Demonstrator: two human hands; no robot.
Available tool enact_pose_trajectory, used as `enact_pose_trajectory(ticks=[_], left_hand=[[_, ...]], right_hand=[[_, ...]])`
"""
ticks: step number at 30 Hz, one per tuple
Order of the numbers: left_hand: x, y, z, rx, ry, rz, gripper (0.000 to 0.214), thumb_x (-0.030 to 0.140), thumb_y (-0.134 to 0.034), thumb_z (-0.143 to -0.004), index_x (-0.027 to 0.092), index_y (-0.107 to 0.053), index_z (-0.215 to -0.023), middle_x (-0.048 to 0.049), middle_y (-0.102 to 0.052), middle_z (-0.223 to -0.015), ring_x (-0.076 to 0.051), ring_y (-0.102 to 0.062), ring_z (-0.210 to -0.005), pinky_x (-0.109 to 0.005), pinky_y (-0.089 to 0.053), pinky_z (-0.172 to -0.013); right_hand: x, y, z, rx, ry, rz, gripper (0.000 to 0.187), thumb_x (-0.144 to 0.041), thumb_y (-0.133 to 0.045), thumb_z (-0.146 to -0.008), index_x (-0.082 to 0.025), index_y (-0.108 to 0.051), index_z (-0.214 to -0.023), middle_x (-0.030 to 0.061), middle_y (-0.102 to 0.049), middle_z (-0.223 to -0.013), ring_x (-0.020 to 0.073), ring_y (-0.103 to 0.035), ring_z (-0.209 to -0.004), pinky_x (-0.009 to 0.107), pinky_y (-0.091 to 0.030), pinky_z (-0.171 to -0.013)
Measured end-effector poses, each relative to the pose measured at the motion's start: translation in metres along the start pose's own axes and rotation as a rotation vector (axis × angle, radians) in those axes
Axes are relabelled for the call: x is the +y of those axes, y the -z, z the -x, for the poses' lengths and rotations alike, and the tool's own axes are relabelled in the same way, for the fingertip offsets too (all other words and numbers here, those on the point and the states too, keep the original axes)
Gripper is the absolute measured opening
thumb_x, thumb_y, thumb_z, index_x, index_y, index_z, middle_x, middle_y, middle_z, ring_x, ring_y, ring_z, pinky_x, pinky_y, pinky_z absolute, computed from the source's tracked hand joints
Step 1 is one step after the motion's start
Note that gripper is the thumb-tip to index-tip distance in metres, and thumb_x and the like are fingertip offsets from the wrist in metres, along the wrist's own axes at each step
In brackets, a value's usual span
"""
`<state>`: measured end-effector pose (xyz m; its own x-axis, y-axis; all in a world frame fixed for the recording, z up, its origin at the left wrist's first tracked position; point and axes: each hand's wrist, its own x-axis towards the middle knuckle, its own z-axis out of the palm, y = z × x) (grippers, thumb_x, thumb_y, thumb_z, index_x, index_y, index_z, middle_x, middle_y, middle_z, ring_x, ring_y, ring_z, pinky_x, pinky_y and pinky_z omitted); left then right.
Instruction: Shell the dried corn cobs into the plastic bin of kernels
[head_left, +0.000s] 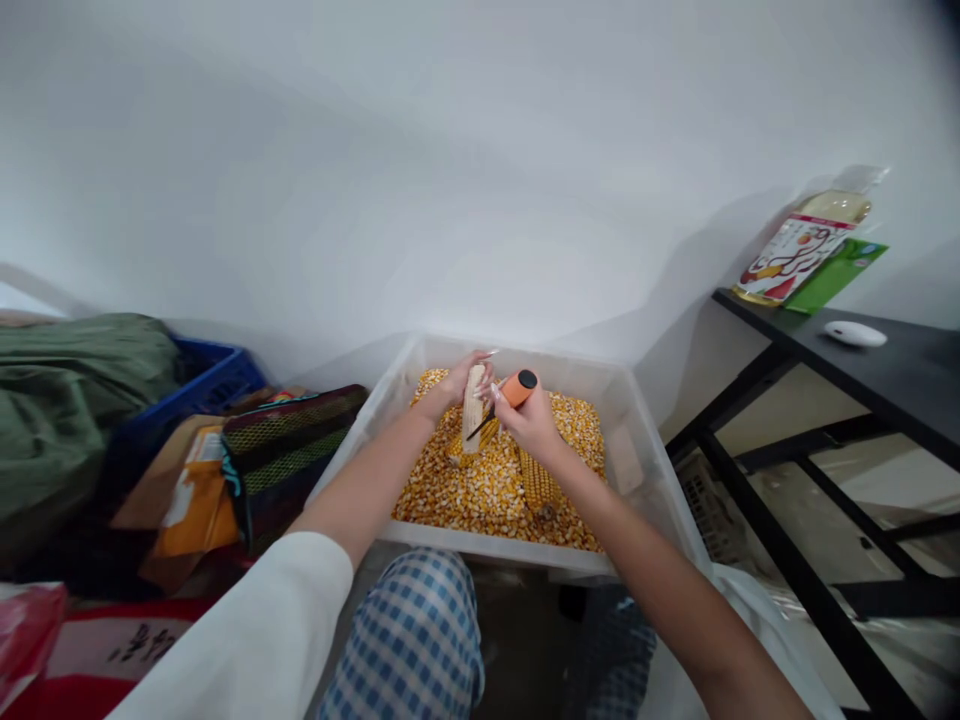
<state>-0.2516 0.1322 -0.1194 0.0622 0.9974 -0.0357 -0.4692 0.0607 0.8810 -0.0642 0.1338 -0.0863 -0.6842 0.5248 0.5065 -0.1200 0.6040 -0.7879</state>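
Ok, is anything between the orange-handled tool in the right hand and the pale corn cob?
Nothing visible: the orange-handled tool in the right hand has its thin black shaft against the pale corn cob, which the left hand holds up.

L hand (450, 385) holds corn cob (473, 410) — R hand (531, 425) w/ orange-handled tool (517, 388) on it, over plastic tub (517, 362)
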Motion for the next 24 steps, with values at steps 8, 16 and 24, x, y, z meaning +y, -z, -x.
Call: enact_pose_trajectory(ticks=[8, 16, 24], left_hand=[[-0.001, 0.007, 0.003, -0.027, -0.024, -0.002, 0.047, 0.048, -0.039, -0.079, 0.017, -0.043, -0.044, 0.0017, -0.033, -0.034, -0.009, -0.033, -0.033, -0.024, -0.033, -0.041], [0.003, -0.003, 0.003, 0.001, 0.001, -0.063, 0.046, 0.052, -0.047, -0.073, 0.019, -0.039, -0.043, 0.0020, -0.033, -0.034, -0.009, -0.034, -0.033, -0.023, -0.032, -0.040], [-0.001, -0.005, 0.007, 0.081, -0.038, -0.139, 0.041, 0.048, -0.041, -0.077, 0.020, -0.038, -0.047, 0.0027, -0.034, -0.036, -0.009, -0.033, -0.035, -0.025, -0.034, -0.043]], right_hand=[[-0.002, 0.012, -0.001, 0.062, -0.037, -0.080, 0.025, -0.042, -0.053, -0.078, -0.019, -0.044, -0.084, -0.0010, -0.055, -0.069, 0.0098, -0.045, -0.048, 0.022, -0.037, -0.046], [0.009, -0.003, 0.007, -0.071, 0.014, 0.079, 0.022, -0.036, -0.056, -0.075, -0.019, -0.046, -0.085, -0.0007, -0.053, -0.069, 0.0132, -0.048, -0.056, 0.026, -0.039, -0.054], [0.004, 0.004, 0.002, 0.035, -0.077, 0.047, 0.023, -0.042, -0.051, -0.079, -0.020, -0.044, -0.080, -0.0020, -0.048, -0.062, 0.0130, -0.045, -0.054, 0.025, -0.038, -0.054]])
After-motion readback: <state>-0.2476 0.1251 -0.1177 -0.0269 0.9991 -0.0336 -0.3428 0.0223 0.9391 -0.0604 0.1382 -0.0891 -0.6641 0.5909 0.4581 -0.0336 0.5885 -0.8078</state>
